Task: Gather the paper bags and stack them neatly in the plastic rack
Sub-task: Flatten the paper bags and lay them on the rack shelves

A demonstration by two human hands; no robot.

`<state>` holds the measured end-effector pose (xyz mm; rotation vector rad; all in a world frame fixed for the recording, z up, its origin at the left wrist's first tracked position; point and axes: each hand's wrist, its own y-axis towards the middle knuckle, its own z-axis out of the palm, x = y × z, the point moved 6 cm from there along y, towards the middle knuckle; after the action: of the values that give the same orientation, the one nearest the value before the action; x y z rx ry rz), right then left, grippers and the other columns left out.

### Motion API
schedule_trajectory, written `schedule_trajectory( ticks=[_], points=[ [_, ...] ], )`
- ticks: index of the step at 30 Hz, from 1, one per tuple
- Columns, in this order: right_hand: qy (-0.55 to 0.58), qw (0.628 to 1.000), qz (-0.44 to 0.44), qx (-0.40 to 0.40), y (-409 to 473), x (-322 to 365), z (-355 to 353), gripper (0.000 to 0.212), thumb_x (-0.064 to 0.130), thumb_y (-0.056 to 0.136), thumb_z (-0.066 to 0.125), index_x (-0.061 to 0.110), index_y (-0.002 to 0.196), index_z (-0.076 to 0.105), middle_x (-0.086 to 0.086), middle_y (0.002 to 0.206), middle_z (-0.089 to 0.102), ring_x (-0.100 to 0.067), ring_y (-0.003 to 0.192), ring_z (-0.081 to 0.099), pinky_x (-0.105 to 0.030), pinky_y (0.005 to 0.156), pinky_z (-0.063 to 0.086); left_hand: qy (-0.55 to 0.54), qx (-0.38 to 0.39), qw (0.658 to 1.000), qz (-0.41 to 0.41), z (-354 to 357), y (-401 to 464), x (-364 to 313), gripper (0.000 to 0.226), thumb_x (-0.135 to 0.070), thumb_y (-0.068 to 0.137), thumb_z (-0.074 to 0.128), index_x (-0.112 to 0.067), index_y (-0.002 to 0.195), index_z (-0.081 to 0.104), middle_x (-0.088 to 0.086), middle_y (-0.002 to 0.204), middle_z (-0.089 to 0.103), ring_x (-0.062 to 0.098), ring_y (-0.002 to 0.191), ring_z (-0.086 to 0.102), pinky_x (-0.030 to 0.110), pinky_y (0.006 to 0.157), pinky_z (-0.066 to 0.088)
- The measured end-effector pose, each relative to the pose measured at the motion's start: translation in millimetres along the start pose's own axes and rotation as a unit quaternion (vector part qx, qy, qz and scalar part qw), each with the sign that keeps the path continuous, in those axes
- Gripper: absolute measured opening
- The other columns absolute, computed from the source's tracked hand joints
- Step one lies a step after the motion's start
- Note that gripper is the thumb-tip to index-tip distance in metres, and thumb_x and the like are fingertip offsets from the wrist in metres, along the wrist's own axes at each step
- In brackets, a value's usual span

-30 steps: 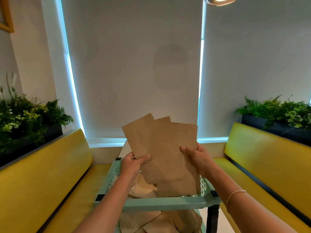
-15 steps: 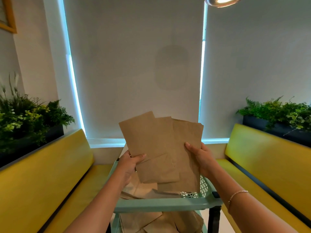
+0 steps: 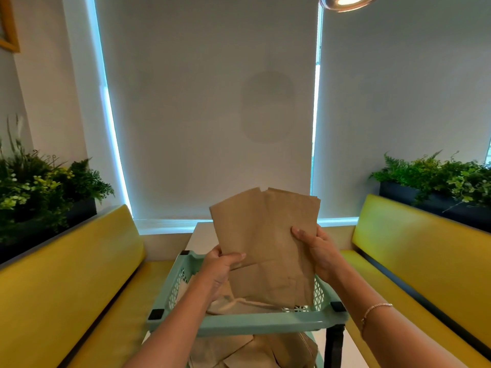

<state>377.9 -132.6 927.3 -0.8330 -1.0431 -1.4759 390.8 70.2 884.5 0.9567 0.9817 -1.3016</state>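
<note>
Several paper bags (image 3: 268, 243) are being held upright as a loose sheaf above the plastic rack (image 3: 247, 324), w/ their lower edges dipping into its top tier. The left hand (image 3: 218, 269) is pinching the lower-left corner, thumb over the front; the right hand (image 3: 317, 252) is gripping the right edge, fingers curled behind. The tops are fanning apart, so they aren't squared yet. Risk, imo: the front bag is sliding out of the left pinch, or the bottoms are snagging on crumpled bags (image 3: 239, 304) already lying in the tier, leaving a crooked stack. More bags (image 3: 255, 351) are lying in the tier below.
</note>
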Motion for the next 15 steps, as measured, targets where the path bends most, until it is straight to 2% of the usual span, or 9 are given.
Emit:
schedule_trajectory(
  ticks=[2,4,7,9,11,13,14,15],
  points=[
    [0.023,1.000,-0.002,-0.001,0,3,-3,0.015,0.007,0.088,0.057,0.016,0.100,0.058,-0.008,0.092,0.068,-0.018,0.073,0.065,-0.028,0.058,0.057,-0.014,-0.023,1.000,0.005,-4,1,-3,0.022,0.015,0.078,0.058,-0.006,0.087,0.059,0.011,0.080,0.064,0.023,0.073,0.059,0.035,0.074,0.049],
    [0.027,0.999,0.002,0.021,-1,1,-2,0.016,0.009,0.089,0.056,0.014,0.104,0.059,-0.008,0.093,0.069,-0.018,0.073,0.068,-0.029,0.059,0.057,0.019,-0.013,1.000,0.013,0,-1,-5,0.022,0.016,0.078,0.055,-0.002,0.089,0.060,0.013,0.079,0.064,0.024,0.072,0.059,0.033,0.070,0.049],
    [0.011,0.999,0.013,0.051,-3,-6,3,0.026,0.015,0.090,0.055,0.009,0.115,0.057,-0.010,0.096,0.070,-0.020,0.079,0.068,-0.030,0.063,0.057,0.116,0.044,0.992,0.031,16,-3,-1,0.037,0.011,0.077,0.063,-0.003,0.110,0.055,0.013,0.095,0.066,0.024,0.090,0.062,0.034,0.078,0.051],
    [-0.003,0.998,0.017,0.059,-4,-11,7,0.031,0.023,0.088,0.056,0.006,0.114,0.058,-0.009,0.094,0.070,-0.019,0.079,0.068,-0.029,0.064,0.057,0.153,0.056,0.986,0.029,26,-6,3,0.043,0.004,0.078,0.067,-0.010,0.115,0.051,0.009,0.105,0.065,0.022,0.099,0.061,0.031,0.080,0.050],
    [-0.026,0.998,0.004,0.056,-5,-10,9,0.051,0.039,0.073,0.066,0.006,0.111,0.059,-0.007,0.091,0.071,-0.018,0.078,0.069,-0.029,0.065,0.057,0.158,0.042,0.986,0.032,33,-8,5,0.039,0.000,0.079,0.069,-0.016,0.112,0.053,0.004,0.105,0.066,0.019,0.098,0.062,0.030,0.080,0.051],
    [-0.013,0.998,-0.021,0.060,-2,-6,9,0.082,0.057,0.047,0.082,0.007,0.109,0.061,-0.007,0.092,0.072,-0.018,0.080,0.069,-0.030,0.068,0.058,0.138,0.020,0.989,0.044,37,-7,2,0.040,-0.001,0.078,0.070,-0.017,0.112,0.055,0.004,0.105,0.067,0.020,0.098,0.063,0.032,0.082,0.052],
    [-0.007,0.998,-0.031,0.062,-2,-3,10,0.091,0.059,0.037,0.086,0.007,0.108,0.061,-0.007,0.094,0.072,-0.018,0.081,0.069,-0.030,0.070,0.058,0.123,0.008,0.991,0.057,37,-6,0,0.042,0.000,0.077,0.070,-0.016,0.113,0.055,0.005,0.107,0.067,0.021,0.097,0.064,0.033,0.083,0.052],
    [-0.015,0.998,-0.035,0.058,0,-2,9,0.091,0.056,0.036,0.087,0.007,0.108,0.060,-0.006,0.094,0.072,-0.018,0.081,0.069,-0.029,0.070,0.058,0.114,-0.004,0.991,0.067,38,-5,-1,0.044,0.001,0.077,0.071,-0.016,0.114,0.053,0.006,0.108,0.067,0.021,0.098,0.063,0.034,0.084,0.052]
  ],
)
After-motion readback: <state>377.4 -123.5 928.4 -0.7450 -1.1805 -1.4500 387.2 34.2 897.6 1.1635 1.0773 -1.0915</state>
